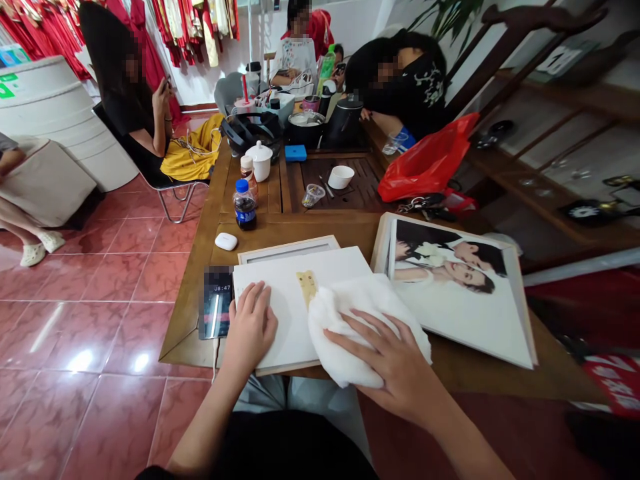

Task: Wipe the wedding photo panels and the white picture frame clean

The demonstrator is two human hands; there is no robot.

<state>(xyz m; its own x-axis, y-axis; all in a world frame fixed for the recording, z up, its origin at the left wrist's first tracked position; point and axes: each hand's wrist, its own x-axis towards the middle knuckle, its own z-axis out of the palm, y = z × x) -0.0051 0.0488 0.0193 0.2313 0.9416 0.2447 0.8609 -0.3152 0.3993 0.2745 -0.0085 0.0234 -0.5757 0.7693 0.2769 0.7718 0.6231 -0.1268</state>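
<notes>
My left hand (249, 327) lies flat, fingers apart, on a white board (285, 313), which rests on a thin picture frame (289, 250). My right hand (395, 360) presses down on a bunched white cloth (357, 330), fingers curved over it. The cloth overlaps the board's right side, beside a small yellow strip (307, 287). To the right lies a large mounted wedding photo (450, 287). Left of my left hand, a phone (217, 301) with a cable lies on the wooden table (193, 313), and a white earbud case (226, 241) sits above it.
The table holds a cola bottle (245, 205), a white lidded pot (260, 160) and a red plastic bag (427, 167). Two seated people (135, 113) (400, 83) are beyond it. Red tiles (100, 373) cover the floor, and wooden shelving (540, 120) stands at right.
</notes>
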